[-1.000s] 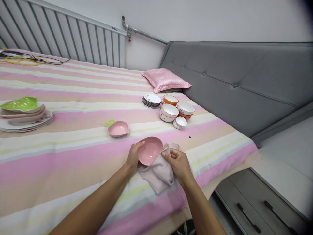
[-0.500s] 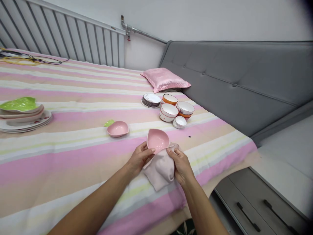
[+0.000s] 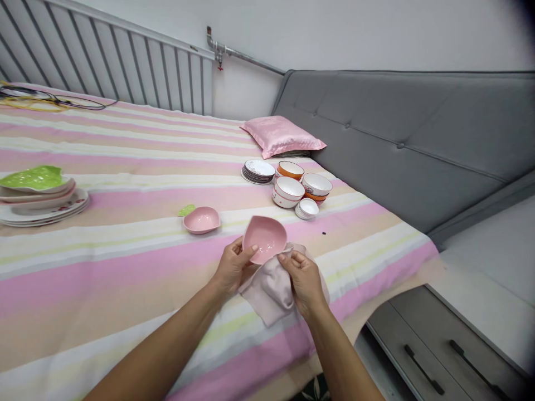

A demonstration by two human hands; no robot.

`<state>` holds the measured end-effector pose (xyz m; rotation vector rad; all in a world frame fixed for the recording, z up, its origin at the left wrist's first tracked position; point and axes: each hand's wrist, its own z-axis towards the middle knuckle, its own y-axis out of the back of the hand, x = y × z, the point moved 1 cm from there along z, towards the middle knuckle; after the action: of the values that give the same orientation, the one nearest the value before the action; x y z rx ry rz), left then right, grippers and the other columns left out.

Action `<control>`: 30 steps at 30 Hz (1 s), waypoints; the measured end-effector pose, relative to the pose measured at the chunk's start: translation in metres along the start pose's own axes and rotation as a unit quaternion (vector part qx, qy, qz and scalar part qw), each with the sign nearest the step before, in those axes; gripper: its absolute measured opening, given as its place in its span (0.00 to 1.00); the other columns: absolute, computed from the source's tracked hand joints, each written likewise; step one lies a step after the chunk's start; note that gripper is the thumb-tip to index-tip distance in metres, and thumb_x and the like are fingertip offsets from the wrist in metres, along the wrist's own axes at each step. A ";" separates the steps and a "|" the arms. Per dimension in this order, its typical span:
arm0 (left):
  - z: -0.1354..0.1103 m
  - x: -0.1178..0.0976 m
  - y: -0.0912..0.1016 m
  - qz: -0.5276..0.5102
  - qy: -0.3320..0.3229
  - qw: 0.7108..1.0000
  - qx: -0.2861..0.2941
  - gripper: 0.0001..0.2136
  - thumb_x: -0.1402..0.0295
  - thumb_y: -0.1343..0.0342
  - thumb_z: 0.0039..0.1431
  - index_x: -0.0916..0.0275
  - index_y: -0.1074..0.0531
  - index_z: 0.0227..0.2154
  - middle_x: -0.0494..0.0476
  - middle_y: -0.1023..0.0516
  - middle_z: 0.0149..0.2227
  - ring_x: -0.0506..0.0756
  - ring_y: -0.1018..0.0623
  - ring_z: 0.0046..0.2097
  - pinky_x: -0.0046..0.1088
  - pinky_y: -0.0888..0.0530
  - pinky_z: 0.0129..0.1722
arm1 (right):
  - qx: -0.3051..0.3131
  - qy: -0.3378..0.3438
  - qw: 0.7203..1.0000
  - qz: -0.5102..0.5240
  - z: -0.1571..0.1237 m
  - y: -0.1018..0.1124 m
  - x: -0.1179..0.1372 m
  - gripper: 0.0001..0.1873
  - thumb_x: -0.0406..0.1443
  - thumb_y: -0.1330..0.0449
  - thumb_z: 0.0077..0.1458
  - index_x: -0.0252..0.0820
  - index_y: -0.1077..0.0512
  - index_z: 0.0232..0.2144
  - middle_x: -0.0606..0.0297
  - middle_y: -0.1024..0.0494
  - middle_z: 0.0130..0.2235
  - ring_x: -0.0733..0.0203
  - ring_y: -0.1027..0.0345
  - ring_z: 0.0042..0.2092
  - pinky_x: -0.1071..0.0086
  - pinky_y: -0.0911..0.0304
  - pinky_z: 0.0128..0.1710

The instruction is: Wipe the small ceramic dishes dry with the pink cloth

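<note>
A pink, peach-shaped bowl (image 3: 267, 234) is tilted toward me above the bed. My left hand (image 3: 234, 264) grips its left edge, thumb on the inside. A pale pink cloth (image 3: 271, 292) hangs below the bowl, and my right hand (image 3: 304, 278) pinches it against the bowl's lower right rim. Part of the cloth spreads behind my right hand. Further left on the striped sheet rests a second pink bowl (image 3: 201, 220) with a green leaf-shaped piece (image 3: 186, 210) at its side.
Beyond my hands stand stacked white bowls (image 3: 288, 192), small white dishes (image 3: 308, 209) and stacked plates (image 3: 258, 170). More plates (image 3: 77, 203) with a green leaf dish (image 3: 31, 178) are at far left. A pink pillow (image 3: 284, 136) lies near the grey headboard (image 3: 397, 122).
The bowl has shifted slightly left and turned in my left hand, whose thumb now reaches further inside. My right hand and the cloth have moved a little left along the rim.
</note>
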<state>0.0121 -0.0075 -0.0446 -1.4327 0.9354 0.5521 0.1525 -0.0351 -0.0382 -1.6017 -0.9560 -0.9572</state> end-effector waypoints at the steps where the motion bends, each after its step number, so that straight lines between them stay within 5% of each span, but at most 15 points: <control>1: 0.001 -0.001 0.002 0.016 -0.005 1.000 -0.004 0.15 0.66 0.38 0.43 0.65 0.30 0.35 0.54 0.26 0.29 0.52 0.26 0.30 0.29 0.29 0.32 | -0.008 0.001 1.000 -0.007 0.001 0.001 0.000 0.14 0.39 0.33 0.37 0.38 0.27 0.29 0.67 0.24 0.24 0.63 0.32 0.27 0.71 0.37 0.30; 8: 0.006 -0.001 0.015 0.127 -0.066 0.989 0.027 0.11 0.62 0.42 0.46 0.67 0.32 0.23 0.50 0.35 0.23 0.49 0.33 0.26 0.25 0.36 0.26 | -0.042 0.027 0.996 -0.072 0.007 0.017 0.001 0.14 0.41 0.34 0.37 0.37 0.25 0.28 0.67 0.23 0.23 0.63 0.33 0.25 0.72 0.39 0.25; 13: 0.006 -0.003 0.014 0.210 -0.110 0.970 0.061 0.11 0.63 0.42 0.46 0.67 0.33 0.21 0.48 0.39 0.21 0.47 0.39 0.24 0.23 0.41 0.23 | 0.004 0.048 0.988 -0.147 0.008 0.022 -0.001 0.16 0.42 0.37 0.42 0.38 0.24 0.33 0.62 0.21 0.29 0.56 0.29 0.31 0.69 0.36 0.29; 18: 0.004 -0.004 0.010 0.280 -0.099 0.949 0.108 0.11 0.63 0.44 0.47 0.68 0.31 0.24 0.49 0.38 0.22 0.47 0.39 0.25 0.22 0.42 0.23 | -0.023 0.137 0.942 -0.306 0.007 0.022 0.003 0.16 0.43 0.41 0.46 0.41 0.24 0.35 0.62 0.21 0.34 0.53 0.27 0.36 0.68 0.35 0.33; 23: 0.004 -0.003 0.009 0.306 -0.073 0.939 0.140 0.12 0.61 0.45 0.47 0.67 0.32 0.22 0.48 0.40 0.20 0.47 0.40 0.23 0.22 0.45 0.21 | -0.072 0.222 0.872 -0.429 0.002 0.020 0.005 0.15 0.43 0.44 0.49 0.48 0.25 0.39 0.65 0.20 0.33 0.56 0.28 0.31 0.68 0.37 0.32; 30: 0.002 -0.005 0.008 0.332 -0.087 0.932 0.117 0.13 0.61 0.44 0.45 0.66 0.33 0.17 0.48 0.42 0.17 0.46 0.42 0.21 0.22 0.48 0.19 | -0.065 0.250 0.877 -0.406 0.001 0.018 0.004 0.14 0.42 0.43 0.49 0.51 0.25 0.39 0.65 0.21 0.34 0.57 0.30 0.30 0.68 0.39 0.32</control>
<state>0.0032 -0.0040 -0.0459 -0.8131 1.2958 1.0094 0.1705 -0.0373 -0.0413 -0.9231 -1.2127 -1.9353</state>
